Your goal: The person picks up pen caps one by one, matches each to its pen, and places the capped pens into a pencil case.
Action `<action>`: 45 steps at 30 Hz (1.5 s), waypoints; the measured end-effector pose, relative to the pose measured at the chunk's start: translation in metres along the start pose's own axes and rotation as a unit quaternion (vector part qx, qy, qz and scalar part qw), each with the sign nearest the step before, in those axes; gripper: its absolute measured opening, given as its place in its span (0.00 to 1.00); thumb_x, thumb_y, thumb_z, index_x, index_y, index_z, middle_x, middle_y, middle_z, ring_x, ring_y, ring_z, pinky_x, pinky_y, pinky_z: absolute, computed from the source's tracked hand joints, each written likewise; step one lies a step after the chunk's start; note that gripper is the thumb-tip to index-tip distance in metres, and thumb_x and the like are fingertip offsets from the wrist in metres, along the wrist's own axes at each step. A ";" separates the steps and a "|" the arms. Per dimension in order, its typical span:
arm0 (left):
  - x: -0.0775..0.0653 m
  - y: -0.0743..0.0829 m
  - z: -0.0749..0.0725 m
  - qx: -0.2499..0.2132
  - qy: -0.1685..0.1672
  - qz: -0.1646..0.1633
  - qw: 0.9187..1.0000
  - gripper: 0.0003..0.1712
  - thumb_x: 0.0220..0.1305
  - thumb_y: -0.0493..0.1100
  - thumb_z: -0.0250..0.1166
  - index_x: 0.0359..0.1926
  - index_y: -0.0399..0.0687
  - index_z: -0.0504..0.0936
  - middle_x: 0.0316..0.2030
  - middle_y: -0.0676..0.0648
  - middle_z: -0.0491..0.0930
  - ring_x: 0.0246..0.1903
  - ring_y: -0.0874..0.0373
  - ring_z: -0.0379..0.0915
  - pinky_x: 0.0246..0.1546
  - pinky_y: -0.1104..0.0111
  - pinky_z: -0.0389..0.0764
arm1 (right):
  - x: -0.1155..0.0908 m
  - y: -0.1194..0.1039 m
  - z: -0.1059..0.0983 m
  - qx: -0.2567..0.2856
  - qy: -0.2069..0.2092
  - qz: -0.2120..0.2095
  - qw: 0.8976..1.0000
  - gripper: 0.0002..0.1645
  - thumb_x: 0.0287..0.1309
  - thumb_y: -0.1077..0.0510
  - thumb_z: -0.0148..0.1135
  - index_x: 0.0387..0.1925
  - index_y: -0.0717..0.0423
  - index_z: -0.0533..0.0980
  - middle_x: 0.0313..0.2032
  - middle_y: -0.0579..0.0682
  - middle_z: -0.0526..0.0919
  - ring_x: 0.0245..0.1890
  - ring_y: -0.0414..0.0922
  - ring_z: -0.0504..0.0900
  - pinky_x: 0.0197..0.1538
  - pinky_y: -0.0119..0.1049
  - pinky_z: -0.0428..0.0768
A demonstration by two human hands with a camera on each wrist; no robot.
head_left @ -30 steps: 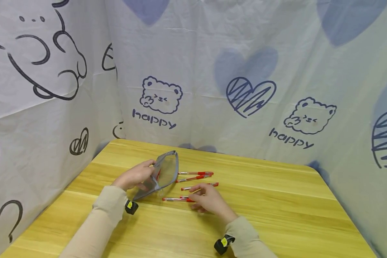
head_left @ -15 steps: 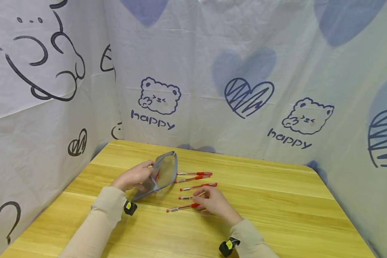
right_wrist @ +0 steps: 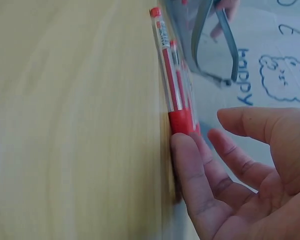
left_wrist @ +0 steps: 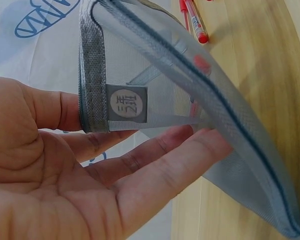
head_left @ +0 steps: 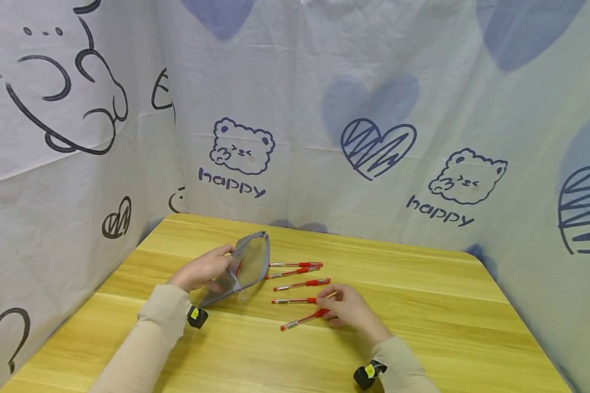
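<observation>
My left hand [head_left: 204, 269] grips a grey mesh pouch [left_wrist: 140, 60] by its edge, thumb on one side and fingers on the other. The pouch [head_left: 255, 259] stands tilted with its mouth spread wide, and something red shows inside it. My right hand [head_left: 351, 310] touches the red end of the nearest red pen [head_left: 300, 322], which lies slanted on the table. In the right wrist view a fingertip [right_wrist: 182, 142] rests at that pen's red cap [right_wrist: 180, 121], while the thumb stands apart from it. Another red pen [head_left: 292, 301] lies just behind, its end by my right fingers.
A red pen [head_left: 302, 285] lies farther back, and two more, one of them a slanted pen [head_left: 295, 272], lie beside the pouch mouth. All rest on a yellow wooden table [head_left: 423, 316]. A printed white cloth [head_left: 300, 180] hangs behind the table and along its sides.
My right hand has moved right and slightly toward me, dragging the nearest pen away from the pouch and turning it to a slant. The left hand and pouch stay nearly still.
</observation>
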State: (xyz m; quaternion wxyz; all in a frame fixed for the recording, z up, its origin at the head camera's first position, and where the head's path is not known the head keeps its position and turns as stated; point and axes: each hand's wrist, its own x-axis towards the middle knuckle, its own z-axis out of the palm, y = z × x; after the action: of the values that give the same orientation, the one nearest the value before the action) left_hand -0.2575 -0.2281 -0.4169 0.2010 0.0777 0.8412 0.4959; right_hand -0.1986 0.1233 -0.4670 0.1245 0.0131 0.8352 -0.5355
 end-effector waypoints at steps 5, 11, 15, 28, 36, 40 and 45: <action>0.000 -0.001 -0.001 0.005 0.000 -0.004 1.000 0.36 0.75 0.40 0.44 0.81 0.36 0.55 0.70 0.26 0.68 0.59 0.36 0.78 0.50 0.46 0.89 | 0.002 0.003 -0.012 -0.014 0.021 -0.011 1.000 0.13 0.69 0.60 0.71 0.50 0.63 0.81 0.36 0.54 0.85 0.30 0.45 0.84 0.33 0.37 0.87; 0.002 -0.002 -0.002 -0.004 -0.001 -0.009 1.000 0.34 0.74 0.40 0.44 0.78 0.37 0.60 0.68 0.26 0.70 0.57 0.37 0.80 0.50 0.45 0.89 | 0.011 0.007 -0.022 -0.062 0.052 -0.027 0.996 0.08 0.65 0.67 0.73 0.44 0.64 0.82 0.34 0.54 0.86 0.30 0.45 0.85 0.33 0.40 0.87; 0.003 -0.002 -0.002 -0.005 -0.001 -0.007 1.000 0.32 0.72 0.39 0.45 0.76 0.38 0.62 0.65 0.27 0.73 0.55 0.39 0.81 0.48 0.46 0.89 | 0.015 0.008 -0.027 -0.078 0.069 -0.026 0.994 0.07 0.63 0.68 0.73 0.42 0.63 0.83 0.34 0.55 0.86 0.30 0.45 0.84 0.32 0.39 0.86; 0.003 -0.003 -0.003 -0.003 -0.001 -0.004 1.000 0.32 0.73 0.40 0.45 0.76 0.38 0.61 0.66 0.27 0.71 0.54 0.39 0.80 0.49 0.46 0.89 | 0.024 0.014 -0.032 -0.076 0.117 -0.027 0.990 0.17 0.59 0.68 0.77 0.47 0.66 0.80 0.35 0.55 0.81 0.28 0.45 0.84 0.34 0.39 0.89; 0.003 -0.002 -0.003 0.000 -0.001 -0.006 1.000 0.34 0.73 0.40 0.45 0.78 0.38 0.59 0.65 0.27 0.72 0.54 0.39 0.80 0.48 0.47 0.89 | 0.030 0.016 -0.040 -0.114 0.143 -0.026 0.983 0.24 0.57 0.65 0.79 0.53 0.66 0.78 0.38 0.59 0.83 0.24 0.45 0.84 0.29 0.37 0.85; 0.002 -0.002 -0.004 0.002 -0.001 -0.004 1.000 0.34 0.73 0.40 0.44 0.78 0.38 0.60 0.66 0.27 0.72 0.55 0.39 0.80 0.48 0.47 0.89 | 0.035 0.016 -0.044 -0.130 0.148 -0.019 0.980 0.29 0.56 0.64 0.80 0.56 0.65 0.76 0.36 0.57 0.83 0.23 0.44 0.82 0.28 0.35 0.79; 0.002 -0.003 -0.003 0.000 -0.002 -0.007 1.000 0.35 0.73 0.40 0.45 0.79 0.38 0.59 0.68 0.27 0.71 0.56 0.38 0.79 0.49 0.47 0.89 | 0.040 0.014 -0.050 -0.130 0.137 0.002 0.982 0.32 0.56 0.63 0.80 0.59 0.65 0.75 0.39 0.59 0.85 0.26 0.45 0.84 0.31 0.35 0.80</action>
State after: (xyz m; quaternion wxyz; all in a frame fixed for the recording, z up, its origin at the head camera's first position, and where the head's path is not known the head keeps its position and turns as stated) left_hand -0.2607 -0.2312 -0.4186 0.2061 0.0725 0.8413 0.4944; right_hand -0.2449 0.1696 -0.4689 0.0101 0.0715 0.9070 -0.4148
